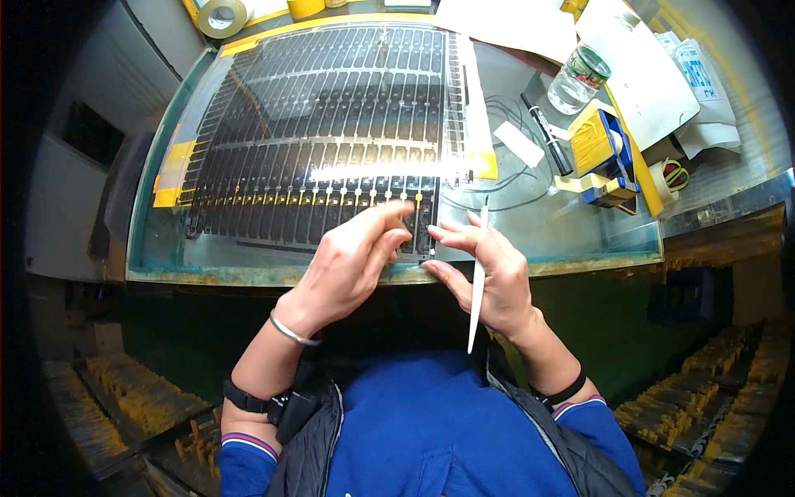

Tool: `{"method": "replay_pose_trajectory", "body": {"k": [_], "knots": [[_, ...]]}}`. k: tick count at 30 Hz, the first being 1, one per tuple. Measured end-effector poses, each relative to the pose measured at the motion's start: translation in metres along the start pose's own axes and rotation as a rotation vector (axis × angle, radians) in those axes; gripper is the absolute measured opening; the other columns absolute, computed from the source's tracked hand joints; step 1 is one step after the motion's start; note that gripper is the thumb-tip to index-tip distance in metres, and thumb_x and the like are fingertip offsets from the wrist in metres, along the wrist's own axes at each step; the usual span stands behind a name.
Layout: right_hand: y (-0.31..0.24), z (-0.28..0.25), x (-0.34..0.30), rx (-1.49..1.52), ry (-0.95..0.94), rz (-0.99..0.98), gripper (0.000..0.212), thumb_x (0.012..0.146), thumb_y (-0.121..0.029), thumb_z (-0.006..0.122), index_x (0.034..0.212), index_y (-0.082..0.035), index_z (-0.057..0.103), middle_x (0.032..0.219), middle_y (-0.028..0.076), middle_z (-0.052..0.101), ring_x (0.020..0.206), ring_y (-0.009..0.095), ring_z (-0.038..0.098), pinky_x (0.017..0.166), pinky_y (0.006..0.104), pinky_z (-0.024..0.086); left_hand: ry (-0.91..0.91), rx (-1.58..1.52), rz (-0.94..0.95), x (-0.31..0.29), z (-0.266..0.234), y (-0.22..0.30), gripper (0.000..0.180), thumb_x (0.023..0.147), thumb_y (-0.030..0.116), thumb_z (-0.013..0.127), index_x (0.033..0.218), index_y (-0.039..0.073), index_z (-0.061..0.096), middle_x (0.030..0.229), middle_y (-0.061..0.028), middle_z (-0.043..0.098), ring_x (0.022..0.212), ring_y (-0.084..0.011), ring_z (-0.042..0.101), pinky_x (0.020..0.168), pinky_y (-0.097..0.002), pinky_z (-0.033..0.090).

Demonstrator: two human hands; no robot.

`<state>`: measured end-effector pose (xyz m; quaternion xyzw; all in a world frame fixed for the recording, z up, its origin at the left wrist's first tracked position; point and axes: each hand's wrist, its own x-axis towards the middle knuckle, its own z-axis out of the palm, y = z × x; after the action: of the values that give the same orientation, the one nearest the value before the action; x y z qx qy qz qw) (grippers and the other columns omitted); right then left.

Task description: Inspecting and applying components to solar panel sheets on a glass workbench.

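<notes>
A large sheet [331, 124] printed with rows of dark rectangular strips lies on the glass tabletop. My left hand [348, 257] hovers by its near right corner, with the thumb and forefinger curved and a gap between them. Nothing shows in that hand. A slim white stick tool [477, 302], tapered and dark at its far tip, is tucked between the fingers of my right hand [497, 277]. The right thumb and forefinger point at a narrow dark strip [425, 228] at the sheet's right edge. Whether these fingertips press on it, I cannot tell.
Right of the sheet are a black marker [546, 132], a white paper slip [519, 144], a clear cup [580, 79] and a blue tape dispenser [611, 157] with yellow tape. A tape roll [224, 16] sits far left. The glass table's front edge [290, 275] is close to me.
</notes>
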<state>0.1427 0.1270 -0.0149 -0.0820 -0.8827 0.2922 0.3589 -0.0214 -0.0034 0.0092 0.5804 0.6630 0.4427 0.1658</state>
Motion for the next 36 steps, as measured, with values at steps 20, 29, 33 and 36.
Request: {"method": "replay_pose_trajectory", "body": {"k": [20,29,33,36], "knots": [[-0.013,0.017,0.001,-0.053,0.047,0.073,0.016,0.081,0.005,0.064,0.082,-0.004,0.051,0.075,0.010,0.059,0.073,0.032,0.057,0.092,0.0533,0.045,0.147,0.458,0.293,-0.030,0.025,0.008,0.031,0.078,0.024,0.074,0.100,0.004,0.068,0.108,-0.0124,0.064,0.106,-0.0285,0.061,0.097,-0.0440,0.047],[-0.012,0.022,-0.002,-0.169,0.080,0.064,0.021,0.080,0.008,0.061,0.081,-0.003,0.044,0.075,0.011,0.055,0.072,0.032,0.056,0.093,0.0534,0.045,0.165,0.450,0.282,-0.028,0.025,0.007,0.026,0.079,0.023,0.073,0.096,0.005,0.068,0.107,-0.0109,0.065,0.105,-0.0270,0.062,0.096,-0.0446,0.048],[-0.013,0.022,-0.002,-0.200,0.095,0.060,0.023,0.076,0.011,0.060,0.080,-0.003,0.042,0.076,0.012,0.054,0.071,0.030,0.055,0.094,0.0536,0.044,0.158,0.438,0.261,-0.027,0.026,0.008,0.027,0.076,0.021,0.075,0.098,0.006,0.070,0.109,-0.0106,0.066,0.108,-0.0280,0.062,0.097,-0.0462,0.047],[-0.015,0.021,-0.003,-0.214,0.084,0.086,0.022,0.077,0.010,0.061,0.082,-0.003,0.044,0.075,0.012,0.054,0.071,0.032,0.055,0.094,0.0539,0.044,0.168,0.443,0.268,-0.028,0.027,0.008,0.026,0.077,0.021,0.074,0.098,0.006,0.070,0.109,-0.0109,0.066,0.108,-0.0280,0.062,0.097,-0.0463,0.047]]}}
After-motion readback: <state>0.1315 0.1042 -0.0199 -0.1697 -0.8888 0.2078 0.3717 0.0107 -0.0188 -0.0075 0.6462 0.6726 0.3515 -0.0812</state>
